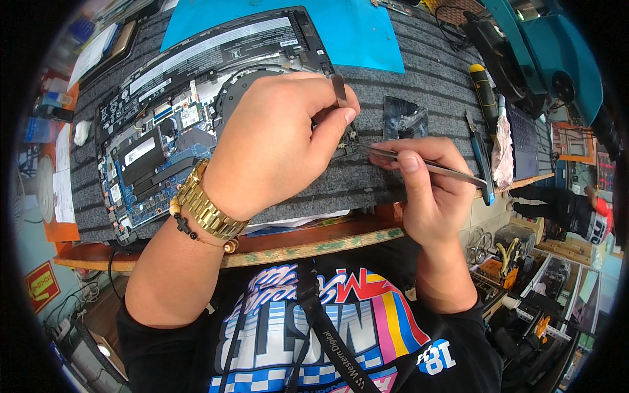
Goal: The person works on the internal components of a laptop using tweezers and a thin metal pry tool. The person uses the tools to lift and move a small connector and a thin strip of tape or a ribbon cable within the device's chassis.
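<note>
An opened laptop lies on a striped grey mat, its blue circuit board, black battery and round fan exposed. My left hand reaches over the laptop's right part, fingers pinched around a thin flat metal tool whose upper end sticks up. The tool's lower end and what it touches are hidden by the hand. Just right of the laptop's corner, my right hand grips metal tweezers with the tips pointing left toward that corner. Whether the tips hold anything is too small to tell.
Behind the right hand lies a small dark plastic bag. Farther right are a yellow-and-black screwdriver, blue-handled pliers, crumpled tissue and another laptop. A blue sheet lies at the back; a teal machine stands far right.
</note>
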Available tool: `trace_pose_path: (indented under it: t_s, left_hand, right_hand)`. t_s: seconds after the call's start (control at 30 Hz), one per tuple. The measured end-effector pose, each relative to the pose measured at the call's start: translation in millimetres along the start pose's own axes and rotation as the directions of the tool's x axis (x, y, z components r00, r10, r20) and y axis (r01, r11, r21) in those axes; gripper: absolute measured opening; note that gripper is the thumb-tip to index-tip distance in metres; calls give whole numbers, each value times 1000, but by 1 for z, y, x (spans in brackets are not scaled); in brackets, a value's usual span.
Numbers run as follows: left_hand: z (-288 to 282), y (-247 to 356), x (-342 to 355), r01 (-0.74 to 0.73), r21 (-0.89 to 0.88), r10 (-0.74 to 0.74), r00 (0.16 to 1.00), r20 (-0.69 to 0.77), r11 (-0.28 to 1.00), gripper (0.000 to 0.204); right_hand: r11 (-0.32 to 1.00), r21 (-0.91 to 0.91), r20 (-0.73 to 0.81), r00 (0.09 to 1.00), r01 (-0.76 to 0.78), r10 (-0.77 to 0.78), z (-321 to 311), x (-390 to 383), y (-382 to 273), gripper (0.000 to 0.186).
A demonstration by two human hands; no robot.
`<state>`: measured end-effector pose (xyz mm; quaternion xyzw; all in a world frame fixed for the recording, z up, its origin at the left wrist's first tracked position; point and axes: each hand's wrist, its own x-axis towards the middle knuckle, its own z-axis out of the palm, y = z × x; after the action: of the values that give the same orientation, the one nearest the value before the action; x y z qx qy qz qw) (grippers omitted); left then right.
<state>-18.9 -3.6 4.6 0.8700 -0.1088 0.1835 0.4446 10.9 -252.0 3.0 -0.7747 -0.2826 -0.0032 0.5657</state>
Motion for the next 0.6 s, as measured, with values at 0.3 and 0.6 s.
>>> trace_pose_path:
  t_s: [0.3,0.6]
  left_hand:
    - [2,2,0,92,-57,-98,991,-93,994,14]
    - [-3,6,3,87,-27,-89,989,-118,996,20]
  right_hand:
    - [950,313,11,1000,4,-8,-19,-18,-1,15]
    - [967,246,-132,991,69,-37,-30,-22,15,15]
